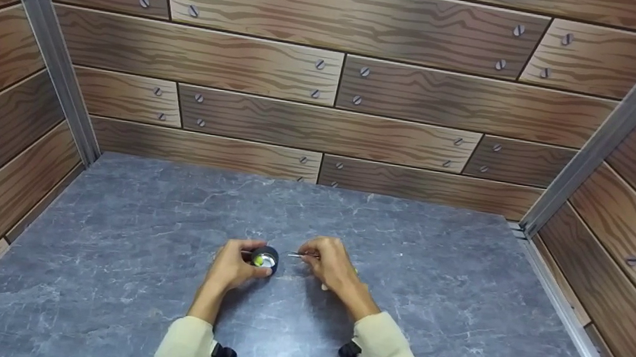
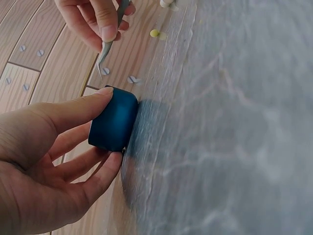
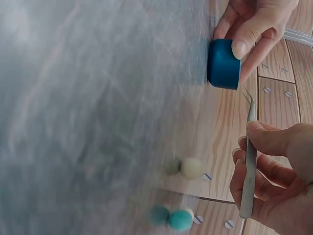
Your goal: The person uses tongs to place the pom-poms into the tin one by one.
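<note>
My left hand (image 1: 232,265) grips a small blue cup (image 2: 115,120) between thumb and fingers, on or just above the tabletop. In the head view its opening faces up, showing a shiny silver inside with something yellow-green in it. My right hand (image 1: 330,262) pinches a pair of curved metal tweezers (image 3: 250,166). Their fine tips point toward the cup, a short way apart from it, with nothing seen between them. Beside the right hand on the table are a cream ball (image 3: 192,168), a teal ball (image 3: 180,220) and a small yellow ball (image 2: 155,33).
The grey marbled tabletop (image 1: 141,231) is bounded by wood-plank-patterned walls (image 1: 259,66) at the back and sides. Metal corner posts (image 1: 607,126) stand at the back, and a metal rail (image 1: 578,342) runs along the right edge. Both wrists carry black devices.
</note>
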### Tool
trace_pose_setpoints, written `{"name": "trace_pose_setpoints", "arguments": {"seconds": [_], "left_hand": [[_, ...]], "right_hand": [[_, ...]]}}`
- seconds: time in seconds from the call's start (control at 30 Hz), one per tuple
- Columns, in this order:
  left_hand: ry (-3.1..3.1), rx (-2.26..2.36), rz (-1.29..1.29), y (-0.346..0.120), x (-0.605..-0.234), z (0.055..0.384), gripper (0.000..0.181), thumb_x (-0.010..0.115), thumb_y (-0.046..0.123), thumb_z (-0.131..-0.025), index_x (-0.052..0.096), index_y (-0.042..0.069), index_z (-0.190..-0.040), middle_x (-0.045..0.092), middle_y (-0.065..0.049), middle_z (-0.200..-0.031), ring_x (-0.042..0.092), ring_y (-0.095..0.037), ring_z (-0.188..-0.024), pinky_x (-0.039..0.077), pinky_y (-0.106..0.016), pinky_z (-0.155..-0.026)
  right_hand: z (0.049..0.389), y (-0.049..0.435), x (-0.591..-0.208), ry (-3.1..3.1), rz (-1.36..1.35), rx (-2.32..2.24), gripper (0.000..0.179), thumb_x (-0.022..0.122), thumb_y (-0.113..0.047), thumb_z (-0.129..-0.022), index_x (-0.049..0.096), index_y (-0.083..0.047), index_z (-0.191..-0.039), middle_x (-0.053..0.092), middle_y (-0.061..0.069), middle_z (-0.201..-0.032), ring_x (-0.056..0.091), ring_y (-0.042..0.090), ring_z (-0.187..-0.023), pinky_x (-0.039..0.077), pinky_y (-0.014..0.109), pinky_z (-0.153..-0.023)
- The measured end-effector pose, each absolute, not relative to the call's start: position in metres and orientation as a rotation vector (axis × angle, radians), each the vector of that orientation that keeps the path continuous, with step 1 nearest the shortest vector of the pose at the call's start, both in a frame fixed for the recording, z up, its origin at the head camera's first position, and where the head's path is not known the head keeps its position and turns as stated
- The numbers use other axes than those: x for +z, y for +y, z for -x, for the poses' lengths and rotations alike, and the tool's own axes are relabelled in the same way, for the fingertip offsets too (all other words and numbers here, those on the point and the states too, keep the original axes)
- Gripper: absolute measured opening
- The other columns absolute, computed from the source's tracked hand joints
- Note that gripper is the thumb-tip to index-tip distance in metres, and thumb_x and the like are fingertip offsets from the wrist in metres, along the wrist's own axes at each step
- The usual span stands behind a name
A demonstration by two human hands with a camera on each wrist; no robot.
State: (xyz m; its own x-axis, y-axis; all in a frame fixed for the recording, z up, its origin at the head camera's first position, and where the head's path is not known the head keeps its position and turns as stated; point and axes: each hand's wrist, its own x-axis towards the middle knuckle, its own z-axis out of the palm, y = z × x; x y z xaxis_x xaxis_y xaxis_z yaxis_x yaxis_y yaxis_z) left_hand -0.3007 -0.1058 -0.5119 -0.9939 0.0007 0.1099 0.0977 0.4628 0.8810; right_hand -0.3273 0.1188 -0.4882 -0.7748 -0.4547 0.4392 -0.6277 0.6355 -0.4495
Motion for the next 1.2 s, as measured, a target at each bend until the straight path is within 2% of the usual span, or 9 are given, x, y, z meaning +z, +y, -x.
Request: {"name": "trace_pose_setpoints", "arguments": {"seconds": [0.2, 0.73, 1.2], "left_hand": [[-2.618, -1.574, 0.088, -0.106, -0.511, 0.299, 0.056, 0.092, 0.007, -0.071, 0.074, 0.003, -0.124, 0.077, -0.018, -0.115, 0.074, -0.032, -0.107, 0.057, -0.043, -0.093], [-2.619, -1.58, 0.109, -0.107, -0.512, 0.3, 0.056, 0.091, 0.006, -0.072, 0.073, 0.001, -0.125, 0.077, -0.019, -0.117, 0.074, -0.034, -0.108, 0.057, -0.045, -0.094], [-2.615, -1.574, 0.09, -0.105, -0.511, 0.301, 0.057, 0.091, 0.005, -0.071, 0.073, 0.001, -0.125, 0.076, -0.02, -0.117, 0.073, -0.035, -0.109, 0.057, -0.046, -0.095]], "right_hand": [[0.328, 0.131, -0.484, -2.564, -0.86, 0.845, 0.011, 0.077, 0.006, -0.082, 0.081, 0.001, -0.091, 0.08, 0.015, -0.091, 0.077, 0.029, -0.085, 0.062, 0.041, -0.078], [0.327, 0.177, -0.48, -2.543, -0.828, 0.814, 0.01, 0.078, 0.006, -0.081, 0.08, 0.001, -0.089, 0.08, 0.015, -0.089, 0.077, 0.03, -0.083, 0.062, 0.04, -0.077], [0.325, 0.213, -0.484, -2.598, -0.776, 0.767, 0.013, 0.079, 0.008, -0.077, 0.08, 0.001, -0.088, 0.079, 0.013, -0.085, 0.073, 0.021, -0.074, 0.059, 0.031, -0.067]]}}
